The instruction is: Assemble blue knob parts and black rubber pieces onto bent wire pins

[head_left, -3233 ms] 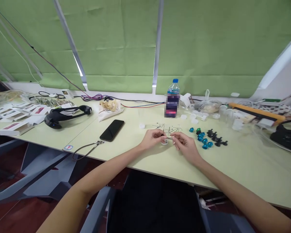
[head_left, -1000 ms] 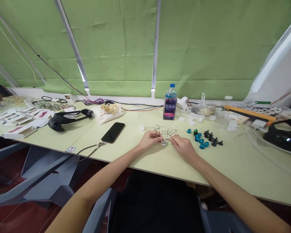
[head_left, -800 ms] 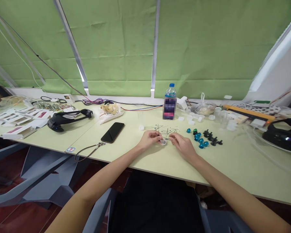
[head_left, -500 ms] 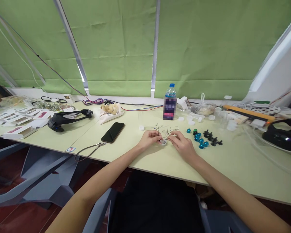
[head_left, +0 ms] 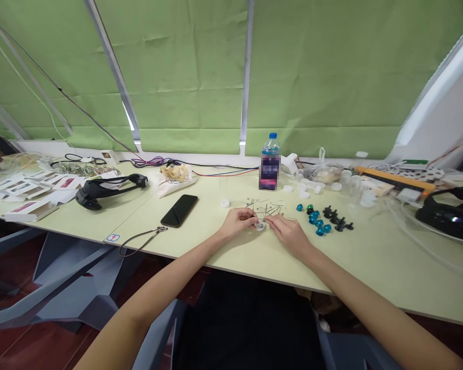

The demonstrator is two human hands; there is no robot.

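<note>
My left hand [head_left: 237,223] is closed in a pinch, and a thin dark rod [head_left: 253,204] stands up at its fingertips. Just right of it, my right hand [head_left: 291,235] is also closed, thumb and fingers pressed together; what it pinches is too small to make out. Between the fingertips, low over the table, is a small white round cap [head_left: 260,226]. Thin metal pin-like pieces [head_left: 272,208] lie scattered right behind both hands. To the right sit several shiny blue knobs [head_left: 319,224] and black knobs [head_left: 339,222].
A bottle with a blue cap [head_left: 270,162] stands behind the hands. On the left lie a phone [head_left: 179,210] with a strap, a black headset [head_left: 108,191] and white boxes [head_left: 33,208]. White caps [head_left: 304,195] and clear containers [head_left: 355,187] are at back right.
My right hand has shifted slightly left and its fingers have drawn closer together near the cap. My left hand stays almost in place.
</note>
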